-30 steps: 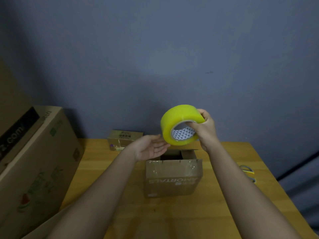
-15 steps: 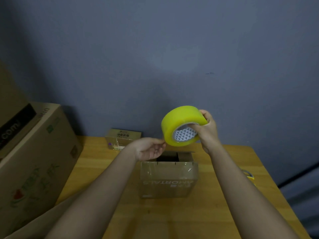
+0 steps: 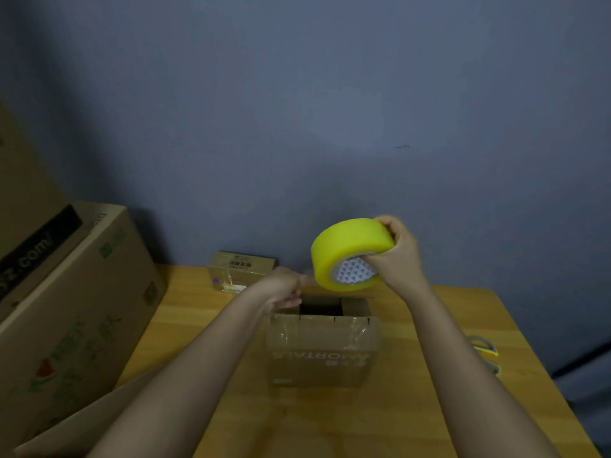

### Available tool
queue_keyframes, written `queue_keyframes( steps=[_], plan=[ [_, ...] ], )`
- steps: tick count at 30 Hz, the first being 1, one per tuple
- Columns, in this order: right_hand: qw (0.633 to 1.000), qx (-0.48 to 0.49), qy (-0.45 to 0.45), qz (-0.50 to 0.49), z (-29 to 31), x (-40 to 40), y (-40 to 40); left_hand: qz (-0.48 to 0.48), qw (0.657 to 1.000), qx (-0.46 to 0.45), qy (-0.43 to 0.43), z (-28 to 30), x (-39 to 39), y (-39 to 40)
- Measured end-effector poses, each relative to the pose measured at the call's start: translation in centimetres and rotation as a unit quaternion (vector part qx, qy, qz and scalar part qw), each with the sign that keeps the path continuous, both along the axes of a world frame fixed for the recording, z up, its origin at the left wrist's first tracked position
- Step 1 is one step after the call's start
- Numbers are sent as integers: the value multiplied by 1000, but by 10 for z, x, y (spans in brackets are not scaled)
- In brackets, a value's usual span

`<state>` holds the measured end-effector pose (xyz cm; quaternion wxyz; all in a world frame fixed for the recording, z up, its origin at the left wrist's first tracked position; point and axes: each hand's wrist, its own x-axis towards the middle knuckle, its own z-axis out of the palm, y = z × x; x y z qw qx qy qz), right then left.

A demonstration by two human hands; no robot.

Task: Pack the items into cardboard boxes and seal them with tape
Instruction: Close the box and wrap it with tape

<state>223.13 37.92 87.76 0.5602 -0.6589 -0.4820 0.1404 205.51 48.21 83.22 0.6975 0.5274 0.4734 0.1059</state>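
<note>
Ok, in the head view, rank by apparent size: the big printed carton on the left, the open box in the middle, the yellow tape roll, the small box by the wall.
1. Big printed carton
2. Open box
3. Yellow tape roll, held up nearer the camera, so its true size is unsure
4. Small box

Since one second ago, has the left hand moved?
Yes. The left hand has curled and shifted toward the tape roll, judged against the open box.

The right hand (image 3: 398,256) is gripping a yellow tape roll (image 3: 347,251) in the air; just below it an open cardboard box (image 3: 322,352) is sitting on the wooden table (image 3: 330,421). The left hand (image 3: 284,289), fingers curled, is reaching to the roll's lower left edge. Scissors (image 3: 486,353) are lying right of the right forearm
</note>
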Motion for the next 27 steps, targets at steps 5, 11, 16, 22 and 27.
queue_keyframes(
  steps=[5,11,16,22,27],
  plan=[
    [996,-50,-70,-6,-3,6,-9,31,992,117,23,3,-6,12],
    [942,-138,-295,-78,-6,21,-9,104,964,238,56,17,-11,27],
    [900,-302,-309,-58,-11,30,-1,77,961,261,57,23,-6,34],
    [781,-338,-520,-78,-7,33,5,164,951,258,44,17,-20,50],
    [765,-423,-485,-37,-10,40,2,161,951,263,11,31,-11,49]
  ],
)
